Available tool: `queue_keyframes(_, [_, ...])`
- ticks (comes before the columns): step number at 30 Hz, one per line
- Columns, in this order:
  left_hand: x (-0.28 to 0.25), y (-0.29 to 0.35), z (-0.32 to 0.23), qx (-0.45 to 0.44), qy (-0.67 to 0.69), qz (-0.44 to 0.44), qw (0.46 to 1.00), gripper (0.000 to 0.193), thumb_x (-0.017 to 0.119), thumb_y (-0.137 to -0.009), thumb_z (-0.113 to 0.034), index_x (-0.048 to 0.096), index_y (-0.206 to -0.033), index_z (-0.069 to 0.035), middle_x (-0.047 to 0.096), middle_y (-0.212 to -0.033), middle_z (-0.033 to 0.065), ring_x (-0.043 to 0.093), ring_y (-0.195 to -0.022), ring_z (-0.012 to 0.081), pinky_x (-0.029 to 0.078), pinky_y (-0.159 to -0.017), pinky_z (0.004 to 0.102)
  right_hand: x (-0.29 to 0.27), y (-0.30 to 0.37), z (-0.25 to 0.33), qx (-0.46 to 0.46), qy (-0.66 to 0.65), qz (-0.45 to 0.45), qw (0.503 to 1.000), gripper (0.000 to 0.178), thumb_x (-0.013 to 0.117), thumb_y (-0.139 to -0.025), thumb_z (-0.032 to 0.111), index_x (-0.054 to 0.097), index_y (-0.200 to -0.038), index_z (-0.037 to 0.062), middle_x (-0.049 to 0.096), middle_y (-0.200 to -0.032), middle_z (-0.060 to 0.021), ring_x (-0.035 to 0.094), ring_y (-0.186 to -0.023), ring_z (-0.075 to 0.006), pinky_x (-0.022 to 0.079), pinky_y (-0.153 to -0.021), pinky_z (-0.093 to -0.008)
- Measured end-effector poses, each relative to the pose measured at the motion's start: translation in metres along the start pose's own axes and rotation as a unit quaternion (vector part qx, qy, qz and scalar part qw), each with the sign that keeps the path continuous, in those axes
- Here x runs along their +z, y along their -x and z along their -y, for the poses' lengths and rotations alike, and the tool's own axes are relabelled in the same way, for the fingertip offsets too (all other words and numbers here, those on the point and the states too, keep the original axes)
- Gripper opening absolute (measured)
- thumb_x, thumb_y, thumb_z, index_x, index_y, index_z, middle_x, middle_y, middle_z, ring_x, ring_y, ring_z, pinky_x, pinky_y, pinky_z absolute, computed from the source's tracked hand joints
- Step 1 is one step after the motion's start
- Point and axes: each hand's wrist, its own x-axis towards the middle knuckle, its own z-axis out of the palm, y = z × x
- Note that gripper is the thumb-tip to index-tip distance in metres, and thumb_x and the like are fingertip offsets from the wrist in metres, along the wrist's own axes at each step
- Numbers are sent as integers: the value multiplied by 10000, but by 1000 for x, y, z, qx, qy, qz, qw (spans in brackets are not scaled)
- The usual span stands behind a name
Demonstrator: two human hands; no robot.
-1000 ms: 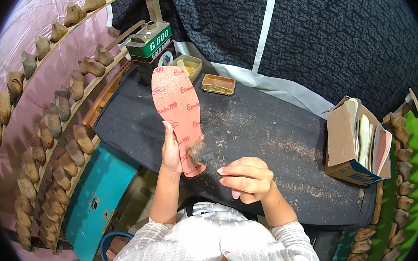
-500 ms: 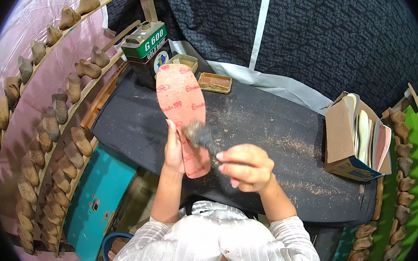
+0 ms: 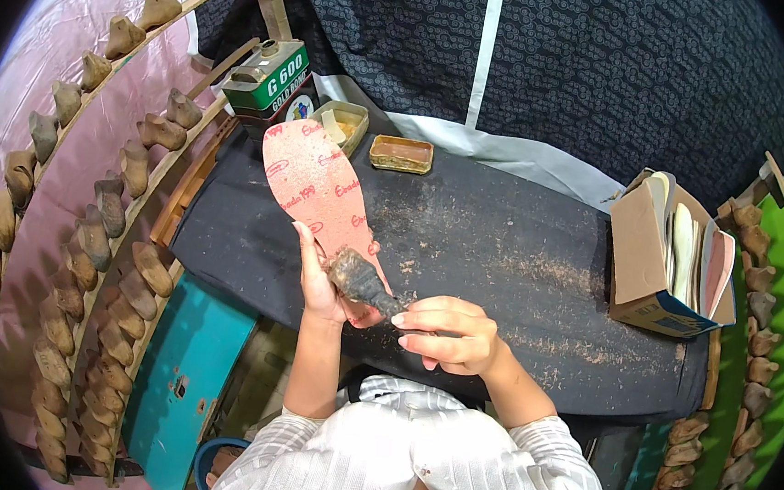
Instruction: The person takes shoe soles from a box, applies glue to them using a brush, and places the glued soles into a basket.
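Observation:
A pink shoe insole [image 3: 316, 175] with red print stands tilted over the table, its wide end pointing away and to the left. My left hand [image 3: 317, 283] grips it by the left edge near the narrower end, thumb up along the side. In my right hand [image 3: 451, 334] is a brush [image 3: 359, 279], pinched by its thin dark handle. The brush head looks caked with dried brown stuff and rests against the lower part of the insole. The fingers behind the insole are hidden.
A black-covered table [image 3: 522, 228] carries brown crumbs. At its back left are a green-and-black metal can [image 3: 271, 83], a plastic tub [image 3: 354, 119] and a shallow rectangular container [image 3: 402, 155]. A cardboard box [image 3: 635, 255] of insoles stands right. Racks of wooden shoe lasts [image 3: 133, 167] flank both sides.
The insole has tipped further left and come slightly lower. My right hand has moved the brush down and a little left, toward the insole's narrower end.

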Motion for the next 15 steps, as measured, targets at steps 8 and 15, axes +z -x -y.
queue_keyframes(8, [-15,-7,0,8,-1,-33,999,549,273,-952,-539,467,-1198,-88,576,-987,79,566,-778,218,490,-679,378,-24,17,-3,70,-28,0,997,223,612,-576,-32,644,-797,-26,670,-800,-136,652,-680,-264,528,-622,-318])
queue_keyframes(15, [-13,11,8,-94,-9,125,988,636,231,-944,-563,401,-1297,-62,570,-1112,95,594,-895,194,507,-769,324,-35,-24,-17,-17,97,-168,981,243,556,-905,219,619,-893,-15,656,-892,-185,655,-769,-284,532,-642,-338])
